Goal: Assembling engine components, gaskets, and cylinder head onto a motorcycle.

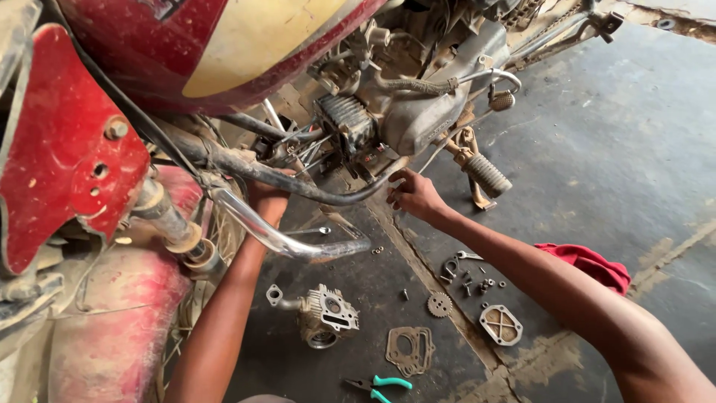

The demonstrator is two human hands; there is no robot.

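Observation:
A dusty red and cream motorcycle fills the upper left, its engine (418, 112) stripped open. My left hand (270, 195) reaches under the frame behind a dark curved frame tube (298, 183); its fingers are hidden, so what it grips is unclear. My right hand (414, 195) is at the lower end of that tube below the engine, fingers pinched against it. A removed cylinder head (327, 315) lies on the floor below my arms.
On the concrete floor lie a gasket (410, 349), a small sprocket (439, 304), a square cover plate (500, 325), loose bolts and nuts (471, 280), green-handled pliers (382, 386) and a red rag (593, 265). A chrome crash bar (287, 239) and footpeg (488, 175) jut out.

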